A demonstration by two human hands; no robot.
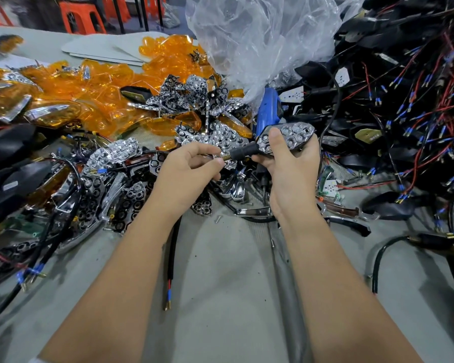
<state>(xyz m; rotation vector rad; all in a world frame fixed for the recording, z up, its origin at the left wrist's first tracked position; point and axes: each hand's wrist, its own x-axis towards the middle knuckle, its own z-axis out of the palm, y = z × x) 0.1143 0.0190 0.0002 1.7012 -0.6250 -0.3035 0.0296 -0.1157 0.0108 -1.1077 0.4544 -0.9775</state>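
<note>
- Our right hand (291,166) has its grip clamped round the lamp (298,134), thumb on the shiny face, holding it up just above the desk (233,271).
- Our left hand (192,169) has its grip pinched together on the threaded stem (226,159) sticking out of the lamp's black stalk.
- Behind the hands are orange lenses (102,82), chrome reflectors (123,150) and a plastic bag (260,35), with wired black housings (404,74) to the right.
</note>
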